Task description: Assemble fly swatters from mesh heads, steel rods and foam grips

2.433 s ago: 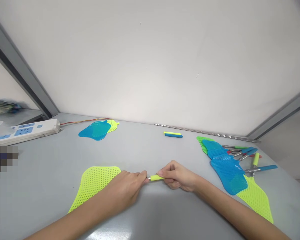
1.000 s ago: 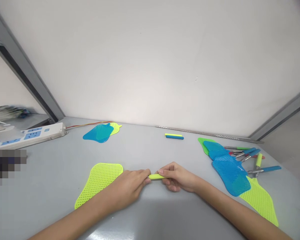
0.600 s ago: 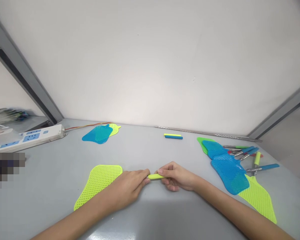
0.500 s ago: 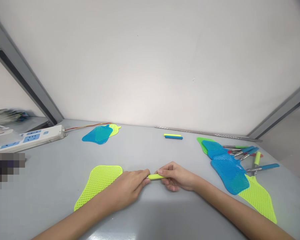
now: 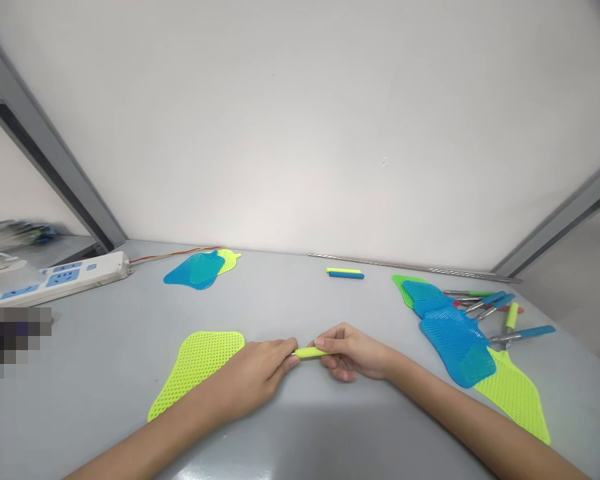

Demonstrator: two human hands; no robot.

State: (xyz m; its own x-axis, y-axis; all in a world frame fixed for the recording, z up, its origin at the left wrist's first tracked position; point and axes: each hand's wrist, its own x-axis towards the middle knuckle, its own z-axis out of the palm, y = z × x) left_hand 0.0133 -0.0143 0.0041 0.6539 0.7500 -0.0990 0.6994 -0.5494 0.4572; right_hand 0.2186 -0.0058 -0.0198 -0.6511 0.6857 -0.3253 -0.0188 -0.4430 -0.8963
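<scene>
My left hand (image 5: 267, 367) is closed around a thin metal rod; only a short bit of it shows at the fingertips. On the end of that rod sits a yellow-green handle (image 5: 309, 353), which my right hand (image 5: 347, 350) pinches between thumb and fingers. A yellow-green fly swatter head (image 5: 203, 360), full of small holes, lies partly under my left hand and forearm. Whether it is joined to the rod is hidden by the hand.
Blue and yellow-green swatter heads (image 5: 195, 270) lie at the back left near a white power strip (image 5: 80, 277). Two loose handles (image 5: 345, 273) and thin metal rods (image 5: 410, 267) lie by the wall. Several fly swatters (image 5: 455, 340) are piled at the right.
Both hands keep their hold on the rod and handle, almost in place. The whole view has shifted very slightly; nothing else has visibly moved.
</scene>
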